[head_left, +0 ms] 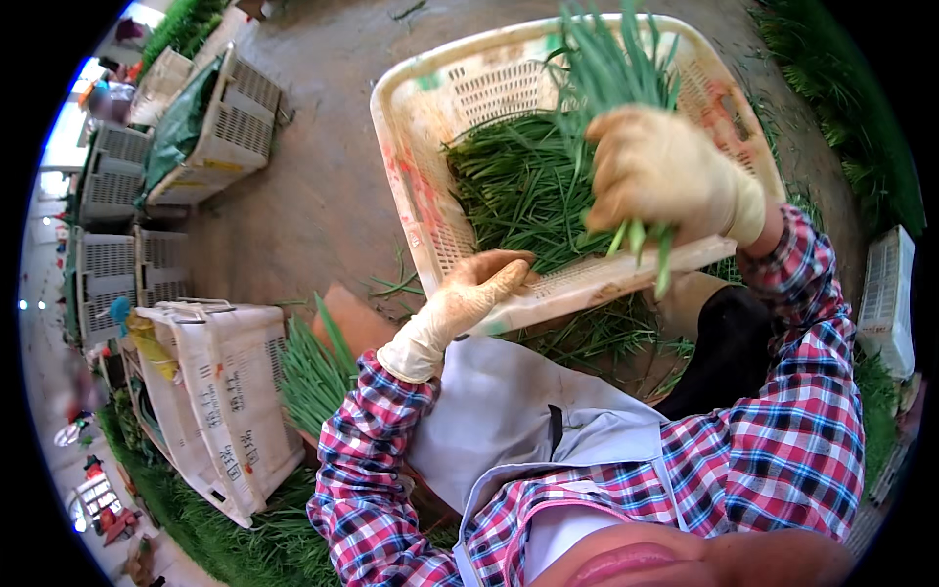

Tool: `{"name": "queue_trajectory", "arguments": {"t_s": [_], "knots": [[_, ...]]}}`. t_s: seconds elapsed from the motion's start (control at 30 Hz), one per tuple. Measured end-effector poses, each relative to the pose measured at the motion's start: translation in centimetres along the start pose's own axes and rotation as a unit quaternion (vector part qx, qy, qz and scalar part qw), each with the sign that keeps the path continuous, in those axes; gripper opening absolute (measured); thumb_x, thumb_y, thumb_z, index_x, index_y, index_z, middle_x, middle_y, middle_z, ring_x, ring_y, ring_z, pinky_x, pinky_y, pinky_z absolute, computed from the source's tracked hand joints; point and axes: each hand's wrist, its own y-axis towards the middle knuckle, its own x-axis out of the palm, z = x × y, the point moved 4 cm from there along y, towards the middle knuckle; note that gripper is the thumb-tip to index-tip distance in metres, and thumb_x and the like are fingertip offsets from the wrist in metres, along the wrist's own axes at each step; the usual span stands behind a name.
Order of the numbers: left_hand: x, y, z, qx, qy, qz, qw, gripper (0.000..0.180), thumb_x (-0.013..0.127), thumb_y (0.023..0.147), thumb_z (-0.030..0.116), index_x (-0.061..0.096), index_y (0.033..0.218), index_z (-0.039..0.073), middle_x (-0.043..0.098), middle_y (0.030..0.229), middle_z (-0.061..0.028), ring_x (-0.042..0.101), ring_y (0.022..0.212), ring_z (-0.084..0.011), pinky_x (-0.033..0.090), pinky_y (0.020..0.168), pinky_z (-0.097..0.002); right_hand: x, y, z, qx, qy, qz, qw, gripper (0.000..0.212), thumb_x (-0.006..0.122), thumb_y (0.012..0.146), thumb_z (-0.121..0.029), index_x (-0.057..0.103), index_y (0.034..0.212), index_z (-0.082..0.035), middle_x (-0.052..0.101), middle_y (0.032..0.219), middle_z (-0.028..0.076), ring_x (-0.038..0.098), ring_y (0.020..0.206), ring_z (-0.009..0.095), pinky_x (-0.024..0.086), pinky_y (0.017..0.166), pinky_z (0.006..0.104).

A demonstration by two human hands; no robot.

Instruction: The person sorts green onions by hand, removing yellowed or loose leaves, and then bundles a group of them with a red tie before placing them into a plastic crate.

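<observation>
My gloved right hand (670,176) is closed round a bunch of garlic chives (621,68), above the right side of a white plastic basket (391,108). The long green leaves point away from me, and pale stem ends stick out below my fist. Hand and bunch are slightly blurred. At the basket's near left corner is my gloved left hand (465,298), its fingers stretched out to the right over the rim with nothing seen in them. Inside the basket lies a heap of cut chives (523,186), partly hidden by my right hand.
A white crate (220,401) stands at my left, beside more chives (313,377). Further left are stacked crates (220,132), one with a green cover. A pale crate (888,298) stands at the far right. Piles of greens (841,108) line the right side, and loose leaves litter the floor.
</observation>
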Motion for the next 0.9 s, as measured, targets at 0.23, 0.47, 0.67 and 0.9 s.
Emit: {"name": "queue_trajectory", "arguments": {"t_s": [0.23,0.47,0.67,0.9], "knots": [[8.3,-1.4,-0.4,-0.115,-0.344,-0.001,0.932,0.101,0.047,0.075,0.086,0.05,0.136,0.005,0.06,0.128,-0.0127,0.059,0.116,-0.028,0.048,0.1,-0.045,11.8,1.1,-11.3,-0.259,-0.069,0.105,0.958,0.009,0.06,0.066,-0.02,0.055,0.065,-0.013,0.052,0.068,0.001,0.052,0.067,0.021,0.048,0.075,0.038],[10.5,-1.7,-4.7,-0.046,-0.331,0.045,0.941,0.043,0.062,0.087,0.012,0.058,0.128,0.002,0.068,0.107,-0.0095,0.065,0.094,-0.0192,0.053,0.085,-0.0324,15.8,-1.0,-14.9,-0.292,-0.086,0.059,0.951,0.008,0.062,0.071,-0.018,0.061,0.065,-0.013,0.059,0.07,0.0,0.058,0.072,0.022,0.048,0.07,0.0323],[6.8,-2.9,1.4,0.156,-0.166,0.146,0.963,0.039,0.07,0.081,0.008,0.062,0.119,0.003,0.066,0.101,-0.0041,0.064,0.093,-0.0172,0.053,0.083,-0.0315,9.5,-6.3,-6.8,0.144,-0.024,0.093,0.985,0.075,0.077,0.072,-0.029,0.05,0.138,-0.008,0.049,0.142,0.011,0.049,0.126,0.028,0.039,0.109,0.0393],[8.1,1.4,-4.2,0.099,0.197,0.093,0.971,0.063,0.086,0.073,0.025,0.058,0.124,0.0,0.063,0.119,-0.0108,0.059,0.106,-0.0199,0.05,0.093,-0.0357,15.3,-4.5,-4.8,0.333,0.521,0.263,0.741,0.066,0.087,0.068,-0.017,0.058,0.125,-0.001,0.063,0.122,0.016,0.057,0.111,0.022,0.045,0.098,0.0342]]}}
